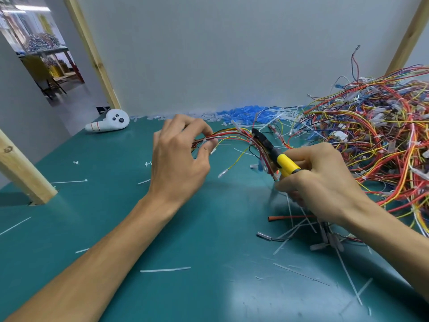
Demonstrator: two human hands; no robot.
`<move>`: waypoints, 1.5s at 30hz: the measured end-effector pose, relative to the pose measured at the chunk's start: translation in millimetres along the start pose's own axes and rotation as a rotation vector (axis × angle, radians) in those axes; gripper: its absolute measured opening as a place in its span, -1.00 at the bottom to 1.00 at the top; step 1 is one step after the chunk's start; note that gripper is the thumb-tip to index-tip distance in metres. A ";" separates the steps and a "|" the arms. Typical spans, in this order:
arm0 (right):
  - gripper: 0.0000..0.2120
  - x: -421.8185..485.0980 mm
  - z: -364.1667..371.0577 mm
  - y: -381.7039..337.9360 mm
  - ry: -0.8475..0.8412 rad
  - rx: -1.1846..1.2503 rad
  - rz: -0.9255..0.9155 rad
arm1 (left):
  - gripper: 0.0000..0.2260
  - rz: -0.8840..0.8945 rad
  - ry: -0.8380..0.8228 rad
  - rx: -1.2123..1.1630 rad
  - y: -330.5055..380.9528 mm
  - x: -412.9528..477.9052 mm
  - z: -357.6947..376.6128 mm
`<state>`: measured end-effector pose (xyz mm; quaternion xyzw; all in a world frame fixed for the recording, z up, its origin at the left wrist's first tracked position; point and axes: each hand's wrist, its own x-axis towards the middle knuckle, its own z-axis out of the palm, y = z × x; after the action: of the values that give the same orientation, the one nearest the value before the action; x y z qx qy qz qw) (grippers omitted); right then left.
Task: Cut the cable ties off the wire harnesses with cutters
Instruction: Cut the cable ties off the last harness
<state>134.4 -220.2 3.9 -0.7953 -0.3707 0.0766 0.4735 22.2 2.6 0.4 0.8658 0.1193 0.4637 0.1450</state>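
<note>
**Cutters set against a harness held over the green table**

Nearest the camera, cut cable ties (299,226) are lying scattered over the green table (116,228). They are lying thickest beneath the right wrist, and one loose white strip (165,269) is lying alone between the two forearms. A wooden post (23,173) is standing on the table at its near left edge.

Further in, the right hand (322,182) is gripping the cutters (276,156). Its fingers (311,152) are curling tightly round the yellow handles, and the black head is pointing up and left into the wires. How far the blades are closing cannot be told.

The left hand (178,159) is hovering above the table. Its fingers (199,126) and thumb are pinching one end of a wire harness (234,133), a bundle of red, yellow, white and black wires running from that hand to the cutter head. A white cable tie (204,141) is sitting round the bundle right at the left fingertips.

Beyond the right hand, a big pile of harnesses (376,135) is spreading over the far right of the table. A heap of blue sleeves (248,113) is lying along the foot of the grey wall (232,54). At the far left, a white controller (109,123) is resting on the table.
</note>
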 end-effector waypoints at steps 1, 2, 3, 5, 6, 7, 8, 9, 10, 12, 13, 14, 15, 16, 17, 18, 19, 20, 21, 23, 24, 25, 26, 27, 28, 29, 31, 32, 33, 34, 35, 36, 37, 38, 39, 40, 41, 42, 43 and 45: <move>-0.78 0.2 1.3 0.8 -0.011 0.038 0.019 | -0.92 -0.020 -0.008 -0.061 -0.5 0.1 0.2; -0.78 0.6 1.8 2.0 -0.016 0.069 0.034 | -0.91 -0.039 -0.011 -0.108 -0.8 0.5 0.1; -0.79 0.7 1.7 2.5 -0.019 0.095 0.049 | -0.90 -0.051 -0.013 -0.138 -0.7 0.8 0.0; -0.85 0.6 0.6 1.6 -0.020 0.144 0.082 | -0.91 -0.050 -0.013 -0.163 -0.6 1.2 -0.4; -0.88 0.9 0.3 0.7 -0.023 0.173 0.102 | -0.90 -0.044 -0.009 -0.163 -0.8 1.2 -0.4; -0.88 1.0 -0.1 -0.1 -0.027 0.209 0.126 | -0.89 -0.041 -0.004 -0.164 -1.4 1.4 -0.5; -0.88 1.3 -0.5 -0.1 -0.034 0.248 0.149 | -0.88 -0.045 0.003 -0.167 -2.2 1.7 0.0; -0.88 1.8 -1.0 0.3 -0.041 0.285 0.168 | -0.87 -0.056 0.011 -0.176 -3.3 1.9 0.3; -0.87 2.7 -1.8 1.5 -0.046 0.314 0.179 | -0.86 -0.071 0.017 -0.189 -4.2 2.0 0.6; -0.89 5.0 -4.3 5.0 -0.013 0.334 0.166 | -0.86 -0.101 0.018 -0.214 -4.6 2.4 0.5; -0.92 6.0 -5.6 6.7 0.029 0.320 0.139 | -0.87 -0.109 0.013 -0.220 -4.2 2.2 0.2; -0.91 7.0 -6.5 9.0 0.079 0.282 0.096 | -0.88 -0.110 0.011 -0.221 -3.5 2.0 -0.3; -0.89 7.6 -7.5 10.5 0.129 0.220 0.044 | -0.90 -0.105 0.008 -0.221 -2.9 2.0 -0.7; -0.90 8.0 -8.1 10.5 0.169 0.166 -0.005 | -0.92 -0.097 0.004 -0.222 -2.6 1.8 -0.9; -0.91 8.2 -8.4 9.9 0.198 0.150 -0.038 | -0.93 -0.087 -0.001 -0.224 -2.5 1.8 -0.9; -0.93 7.5 -8.0 8.9 0.203 0.185 -0.065 | -0.93 -0.079 -0.004 -0.223 -2.4 2.0 -0.9; -0.94 6.7 -7.0 7.6 0.200 0.250 -0.088 | -0.94 -0.070 -0.007 -0.225 -2.3 2.3 -0.9; -0.97 5.8 -5.7 6.7 0.198 0.289 -0.109 | -0.94 -0.064 -0.008 -0.227 -1.9 2.6 -1.0; -0.98 5.0 -4.1 5.7 0.198 0.283 -0.132 | -0.94 -0.058 -0.009 -0.228 -1.0 2.6 -1.1; -0.95 4.1 -1.3 5.4 0.219 0.163 -0.168 | -0.95 -0.038 0.002 -0.237 0.8 2.5 -2.1; -0.93 4.4 -0.5 5.6 0.239 0.083 -0.174 | -0.95 -0.037 0.009 -0.247 1.4 2.3 -2.5; -0.89 5.0 -0.3 6.5 0.263 0.009 -0.166 | -0.95 -0.043 0.011 -0.266 1.7 2.3 -2.7; -0.85 5.8 -0.6 8.0 0.282 -0.037 -0.147 | -0.94 -0.053 0.009 -0.291 2.5 2.4 -2.9; -0.82 6.7 -1.5 9.6 0.296 -0.049 -0.117 | -0.94 -0.062 0.007 -0.320 2.9 2.4 -2.6; -0.80 7.8 -2.3 11.5 0.307 -0.044 -0.088 | -0.93 -0.073 -0.005 -0.360 3.0 1.9 -1.8; -0.81 8.8 -3.0 12.4 0.312 -0.029 -0.060 | -0.93 -0.083 -0.025 -0.407 3.2 1.1 -0.6; -0.83 11.7 -4.8 14.0 0.305 0.088 0.022 | -0.87 -0.089 -0.089 -0.477 4.2 -0.6 0.9; -0.83 12.8 -6.1 14.4 0.291 0.183 0.075 | -0.84 -0.065 -0.108 -0.459 4.3 -1.4 1.6; -0.83 13.4 -7.9 14.6 0.273 0.267 0.129 | -0.81 -0.025 -0.109 -0.396 4.3 -1.7 2.3; -0.83 14.2 -9.7 14.8 0.264 0.325 0.172 | -0.81 0.008 -0.105 -0.330 4.5 -1.9 2.7; -0.83 14.5 -10.7 15.0 0.268 0.349 0.190 | -0.84 0.015 -0.094 -0.293 4.5 -2.1 3.0; -0.83 14.8 -10.9 16.1 0.293 0.307 0.165 | -0.88 -0.005 -0.084 -0.287 4.9 -2.1 2.7; -0.85 14.2 -10.5 16.9 0.340 0.191 0.102 | -0.92 -0.022 -0.069 -0.292 4.5 -2.3 2.4; -0.88 12.8 -9.6 16.1 0.405 0.031 0.019 | -0.93 -0.037 -0.050 -0.298 4.2 -2.1 1.8; -0.89 10.7 -8.2 13.6 0.472 -0.115 -0.075 | -0.93 -0.050 -0.027 -0.296 4.1 -1.8 1.3; -0.88 8.5 -7.1 9.9 0.522 -0.219 -0.191 | -0.93 -0.061 -0.006 -0.295 3.3 -1.4 0.9; -0.89 7.0 -6.8 7.2 0.540 -0.283 -0.316 | -0.93 -0.071 0.010 -0.297 2.9 -1.2 0.8; -0.88 6.3 -6.5 6.4 0.521 -0.333 -0.422 | -0.93 -0.081 0.019 -0.297 3.5 -0.9 0.6; -0.84 6.4 -5.1 6.7 0.473 -0.374 -0.487 | -0.92 -0.087 0.021 -0.292 4.8 -0.7 0.7; -0.72 5.9 -1.2 7.9 0.363 -0.445 -0.497 | -0.91 -0.092 0.012 -0.287 8.0 -1.5 1.9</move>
<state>143.2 -219.3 -0.5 -0.7651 -0.4700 -0.2652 0.3513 23.5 -5.6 1.1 0.8271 0.0924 0.4739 0.2875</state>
